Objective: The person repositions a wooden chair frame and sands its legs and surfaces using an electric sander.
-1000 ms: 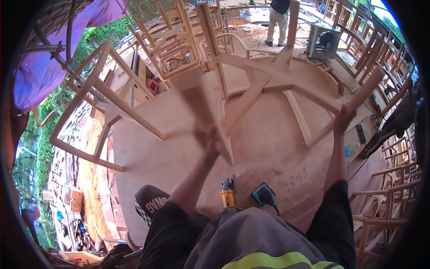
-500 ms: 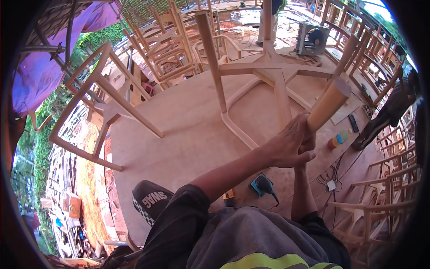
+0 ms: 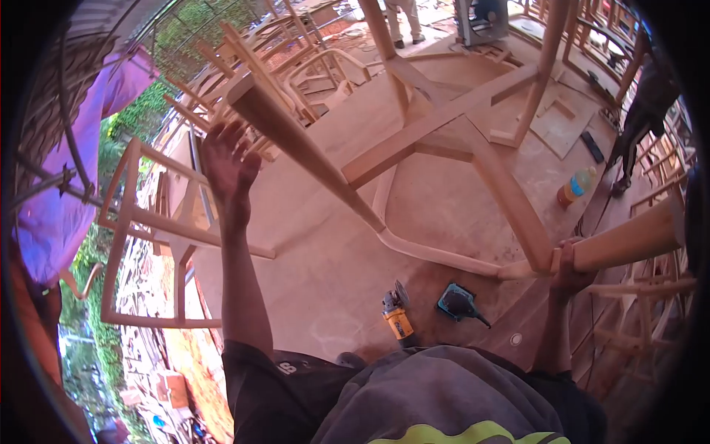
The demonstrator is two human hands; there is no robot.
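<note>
An unfinished wooden chair frame (image 3: 392, 152) lies upside down on the wooden tabletop (image 3: 310, 288), its legs pointing up and outward. My right hand (image 3: 569, 272) is wrapped round the near right leg (image 3: 632, 235), close to where a crossbar joins it. My left hand (image 3: 231, 166) is raised with its fingers apart, just beside the near left leg (image 3: 296, 140); it appears to hold nothing. On the table close to my body lie a yellow angle grinder (image 3: 399, 322) and a teal sander (image 3: 457, 302).
Another chair frame (image 3: 118, 259) leans at the table's left edge. A bottle with orange liquid (image 3: 575, 189) and a dark flat object (image 3: 592, 147) are at the right. More frames (image 3: 325, 81) stand behind. One person (image 3: 403, 18) stands at the back, another (image 3: 642, 118) at the right.
My left hand has left the near right leg and swung left to the other leg. The chair frame has turned and sits nearer me. The grinder now shows more fully.
</note>
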